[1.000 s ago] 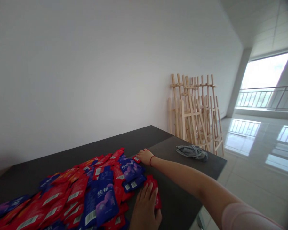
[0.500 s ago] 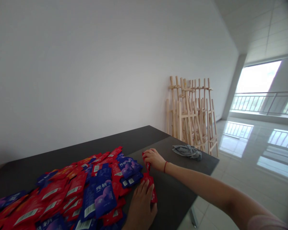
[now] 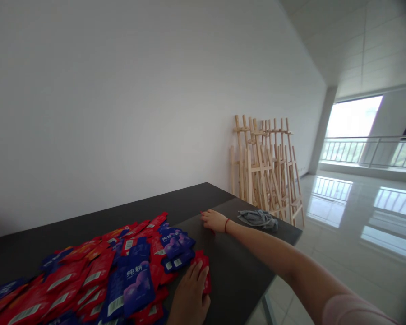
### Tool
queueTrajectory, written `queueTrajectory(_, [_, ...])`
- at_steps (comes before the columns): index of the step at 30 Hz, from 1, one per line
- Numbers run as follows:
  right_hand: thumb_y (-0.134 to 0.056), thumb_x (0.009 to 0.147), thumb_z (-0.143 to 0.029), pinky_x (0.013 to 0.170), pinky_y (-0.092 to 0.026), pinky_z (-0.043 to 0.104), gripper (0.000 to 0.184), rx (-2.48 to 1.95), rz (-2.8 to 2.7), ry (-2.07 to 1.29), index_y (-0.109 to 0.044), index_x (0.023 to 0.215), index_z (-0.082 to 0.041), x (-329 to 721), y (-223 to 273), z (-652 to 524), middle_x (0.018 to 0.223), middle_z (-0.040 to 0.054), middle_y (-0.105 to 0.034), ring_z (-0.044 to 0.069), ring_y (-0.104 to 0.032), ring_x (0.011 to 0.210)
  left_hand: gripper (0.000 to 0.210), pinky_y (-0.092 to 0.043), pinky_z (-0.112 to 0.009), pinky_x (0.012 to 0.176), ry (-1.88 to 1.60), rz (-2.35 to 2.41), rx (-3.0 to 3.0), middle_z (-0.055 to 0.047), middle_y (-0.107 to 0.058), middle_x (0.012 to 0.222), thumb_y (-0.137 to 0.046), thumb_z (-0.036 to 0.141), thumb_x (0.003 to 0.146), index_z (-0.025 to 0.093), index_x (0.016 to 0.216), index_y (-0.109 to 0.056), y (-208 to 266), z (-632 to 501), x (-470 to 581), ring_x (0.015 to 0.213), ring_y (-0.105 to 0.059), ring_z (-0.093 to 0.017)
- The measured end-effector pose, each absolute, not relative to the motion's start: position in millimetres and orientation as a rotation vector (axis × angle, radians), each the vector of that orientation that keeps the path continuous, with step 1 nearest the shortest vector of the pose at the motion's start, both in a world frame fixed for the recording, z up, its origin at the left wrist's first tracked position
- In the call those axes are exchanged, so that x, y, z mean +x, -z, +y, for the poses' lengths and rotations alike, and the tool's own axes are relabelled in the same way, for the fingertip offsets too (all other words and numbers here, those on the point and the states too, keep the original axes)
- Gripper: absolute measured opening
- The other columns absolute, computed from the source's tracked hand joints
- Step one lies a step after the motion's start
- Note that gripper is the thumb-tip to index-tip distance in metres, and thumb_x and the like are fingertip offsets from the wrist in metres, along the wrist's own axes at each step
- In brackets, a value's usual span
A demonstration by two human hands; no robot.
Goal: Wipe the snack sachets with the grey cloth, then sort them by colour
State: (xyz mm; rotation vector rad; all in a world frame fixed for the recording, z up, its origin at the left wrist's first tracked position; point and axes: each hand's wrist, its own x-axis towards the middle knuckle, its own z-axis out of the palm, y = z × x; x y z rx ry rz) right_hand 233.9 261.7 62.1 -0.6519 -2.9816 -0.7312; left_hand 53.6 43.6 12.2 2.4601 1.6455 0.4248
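left hand (image 3: pixel 188 300) wrist cut off | packet pile (image 3: pixel 88 275) cropped left, bottom

The person's right hand (image 3: pixel 215 220) wears a thin red string bracelet (image 3: pixel 226 225) around the wrist. The forearm is bare, and a short pale pink sleeve (image 3: pixel 355 310) covers the upper arm. The left hand (image 3: pixel 188 298) is bare, with no ring or band showing.

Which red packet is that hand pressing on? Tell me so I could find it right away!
Start at the dark table and find the big heap of red and blue packets. At the heap's near right edge, the left hand lies flat on a small stack of red packets. It sits out on bare tabletop, apart from the jumble, just right of a blue packet.
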Motion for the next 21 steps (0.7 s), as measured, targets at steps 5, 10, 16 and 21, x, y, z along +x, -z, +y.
queueTrajectory(5, [-0.052,0.092,-0.018,0.086,-0.043,0.037,0.021,-0.69,-2.989,0.64,-0.071,0.084,-0.015,218.3,-52.3,285.1,0.116,0.0132,-0.063,0.025,-0.05,0.114,0.074,-0.036,-0.043,0.113,-0.397,1.569,2.51,-0.008,-0.044,0.148,-0.052,0.012,0.063,0.019,0.137,-0.049,4.7,56.2,47.9,0.136,-0.04,-0.028])
queueTrajectory(10, [-0.051,0.092,-0.014,0.092,-0.045,0.034,0.024,-0.786,-2.943,0.416,-0.068,0.109,-0.018,216.9,-31.5,287.6,0.132,0.0093,-0.057,0.022,-0.052,0.118,0.075,-0.034,-0.041,0.114,-0.384,1.545,2.47,-0.006,-0.043,0.149,-0.054,0.016,0.064,0.02,0.138,-0.048,16.4,60.9,45.8,0.137,-0.038,-0.029])
queueTrajectory(16, [-0.044,0.094,-0.02,0.108,-0.036,0.037,0.045,-1.053,-2.687,0.125,-0.047,0.138,-0.013,229.5,-9.0,271.3,0.142,0.0146,-0.048,0.022,-0.043,0.132,0.072,-0.032,-0.042,0.115,-0.365,1.573,2.42,-0.006,-0.042,0.149,-0.053,0.017,0.067,0.022,0.139,-0.047,3.5,56.8,49.6,0.138,-0.038,-0.028])
queueTrajectory(21, [-0.054,0.087,-0.033,0.111,-0.032,0.044,0.06,-1.181,-2.551,-0.093,-0.044,0.14,-0.007,230.8,1.8,257.4,0.146,0.0208,-0.041,0.03,-0.038,0.135,0.066,-0.036,-0.042,0.113,-0.473,1.582,2.361,-0.006,-0.042,0.149,-0.047,0.015,0.074,0.021,0.14,-0.044,0.2,55.6,48.3,0.136,-0.04,-0.025])
